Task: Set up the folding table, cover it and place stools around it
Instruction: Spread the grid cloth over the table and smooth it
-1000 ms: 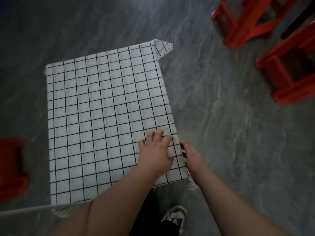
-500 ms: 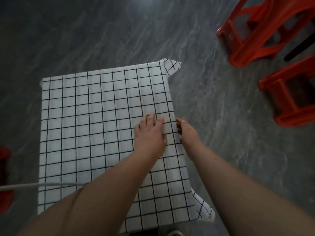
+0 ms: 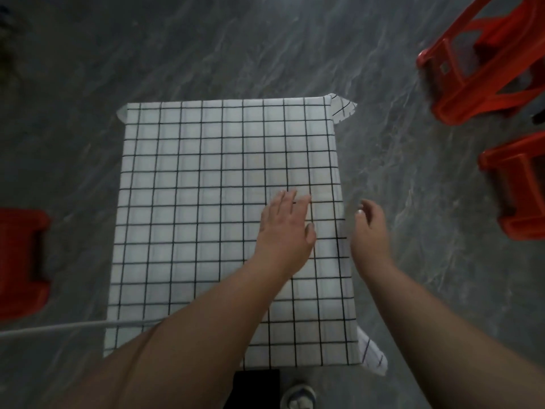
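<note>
A white tablecloth with a black grid [image 3: 206, 202] covers the whole top of the small folding table, its corners sticking out at the far right [image 3: 342, 109] and near right. My left hand [image 3: 287, 228] lies flat on the cloth near the right edge, fingers spread. My right hand [image 3: 370, 231] hovers just off that right edge, fingers loosely curled, holding nothing. Two red plastic stools lie on their sides on the floor to the right, one far [image 3: 477, 69] and one nearer [image 3: 516, 187]. A third red stool [image 3: 20, 261] is at the left.
The floor [image 3: 236, 48] is dark grey with a marbled pattern. A thin white cord [image 3: 53, 329] runs in from the left edge to the table's near left. My shoe [image 3: 298, 398] shows below the table's near edge.
Both hands have slid along the right edge of the cloth toward the far side. My right hand has come off the edge and now hangs free beside it.
</note>
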